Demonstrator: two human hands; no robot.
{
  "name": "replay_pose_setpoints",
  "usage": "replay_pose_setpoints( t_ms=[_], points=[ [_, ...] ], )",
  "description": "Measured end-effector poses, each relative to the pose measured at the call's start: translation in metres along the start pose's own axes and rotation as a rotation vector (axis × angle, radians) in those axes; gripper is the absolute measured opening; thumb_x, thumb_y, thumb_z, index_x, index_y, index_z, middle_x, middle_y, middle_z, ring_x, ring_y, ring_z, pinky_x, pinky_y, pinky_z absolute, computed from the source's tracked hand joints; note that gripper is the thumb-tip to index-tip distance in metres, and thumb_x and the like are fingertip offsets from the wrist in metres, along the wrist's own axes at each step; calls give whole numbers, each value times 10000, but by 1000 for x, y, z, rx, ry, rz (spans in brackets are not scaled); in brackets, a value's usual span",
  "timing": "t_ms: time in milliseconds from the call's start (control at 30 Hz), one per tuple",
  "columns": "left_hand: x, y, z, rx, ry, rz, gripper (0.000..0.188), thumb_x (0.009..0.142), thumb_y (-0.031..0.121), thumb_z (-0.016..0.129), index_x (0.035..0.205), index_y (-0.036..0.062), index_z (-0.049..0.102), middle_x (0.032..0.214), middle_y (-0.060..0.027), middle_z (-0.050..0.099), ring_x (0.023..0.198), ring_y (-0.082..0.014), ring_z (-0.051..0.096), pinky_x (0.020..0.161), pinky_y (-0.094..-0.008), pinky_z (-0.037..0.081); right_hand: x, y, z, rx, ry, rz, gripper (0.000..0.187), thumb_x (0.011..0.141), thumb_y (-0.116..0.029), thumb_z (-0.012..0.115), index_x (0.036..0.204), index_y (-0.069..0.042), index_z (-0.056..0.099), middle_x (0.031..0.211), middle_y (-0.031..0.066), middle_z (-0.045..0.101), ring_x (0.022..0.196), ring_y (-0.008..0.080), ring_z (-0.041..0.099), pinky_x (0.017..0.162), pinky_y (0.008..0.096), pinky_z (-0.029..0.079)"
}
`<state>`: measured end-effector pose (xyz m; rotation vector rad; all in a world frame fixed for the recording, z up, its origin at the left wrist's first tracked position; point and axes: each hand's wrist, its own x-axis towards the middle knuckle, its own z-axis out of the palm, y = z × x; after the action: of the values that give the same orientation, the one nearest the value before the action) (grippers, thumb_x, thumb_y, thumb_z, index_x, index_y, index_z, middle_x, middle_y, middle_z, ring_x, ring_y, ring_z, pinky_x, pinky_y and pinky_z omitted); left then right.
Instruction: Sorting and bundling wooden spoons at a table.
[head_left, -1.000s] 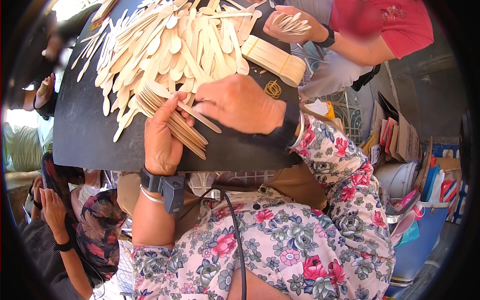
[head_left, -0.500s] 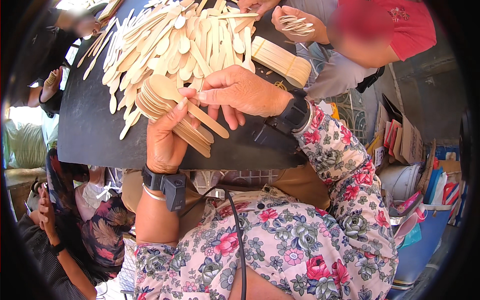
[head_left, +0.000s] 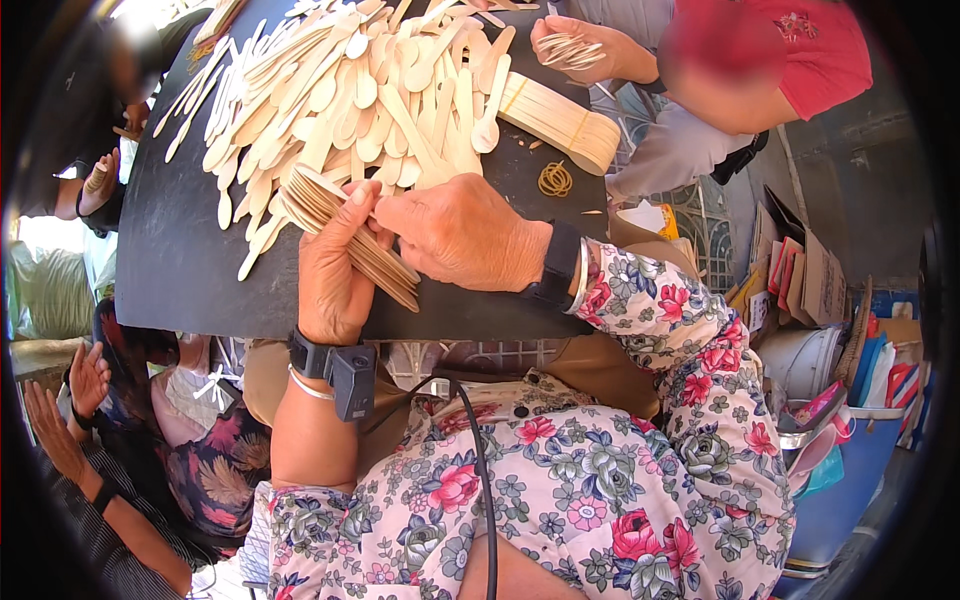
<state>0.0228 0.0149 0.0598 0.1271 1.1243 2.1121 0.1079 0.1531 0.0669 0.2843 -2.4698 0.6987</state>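
Both hands meet at the near edge of a black board [head_left: 180, 270]. My left hand [head_left: 335, 275] is wrapped around a fanned stack of wooden spoons [head_left: 345, 225], thumb laid along the top of the fan, fingers curled underneath so the handles jut out toward my right. My right hand [head_left: 465, 235] lies just beside it, palm down, fingers bent in against the same stack where it crosses my left palm; whether those fingertips pinch a single spoon, I cannot tell. The stack sits between the two hands, tilted, its rounded bowl ends pointing up and to my left, its lower end resting on the board. A dark band with a small box [head_left: 345, 375] circles my left wrist, a black band [head_left: 555, 265] my right, and flowered sleeves cover my arms. Just beyond my knuckles spreads a loose heap of pale wooden spoons [head_left: 340, 90] covering much of the board. To the right of the heap lies a small coil of rubber bands [head_left: 555, 180], and past it a tied bundle of flat wooden sticks [head_left: 560, 120]. At the far right corner, another person's hand [head_left: 580, 45], in a red shirt, holds a few more spoons. At my left, other people's hands [head_left: 75, 385] show below the board.
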Motion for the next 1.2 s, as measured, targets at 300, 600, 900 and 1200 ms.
replay_pose_setpoints(
  t_ms=[300, 600, 900, 1200],
  points=[
    [5, 6, -4, -54, 142, 7, 168, 948, 199, 590, 896, 40, 578, 745, -41, 577, 690, -171, 569, 690, -308, 490, 10, 47, -19, -323, -146, 408, 380, 820, -376, 681, 724, -18, 597, 723, 169, 628, 723, 352, 633, 640, 434, 496],
    [6, 11, -11, 3, 38, 23, 166, 951, 184, 579, 961, 19, 571, 736, -29, 540, 733, -179, 554, 703, -313, 468, 7, 51, -10, -176, -147, 577, 300, 691, -302, 794, 711, -64, 612, 720, 146, 628, 713, 330, 628, 641, 407, 485],
    [5, 8, -3, 139, 49, 139, 162, 920, 132, 620, 980, -11, 573, 730, -39, 550, 680, -175, 566, 629, -295, 473, 13, 55, -20, -20, -302, 692, 273, 607, -267, 798, 734, -59, 674, 769, 141, 658, 748, 340, 649, 692, 423, 510],
    [-1, 9, 3, 275, 70, 206, 183, 900, 124, 654, 1002, -8, 578, 712, -20, 532, 591, -121, 517, 535, -249, 426, 9, 50, -16, 429, -140, 610, 194, 580, -86, 767, 633, -16, 594, 579, 35, 552, 571, 132, 536, 557, 292, 424]
  ],
)
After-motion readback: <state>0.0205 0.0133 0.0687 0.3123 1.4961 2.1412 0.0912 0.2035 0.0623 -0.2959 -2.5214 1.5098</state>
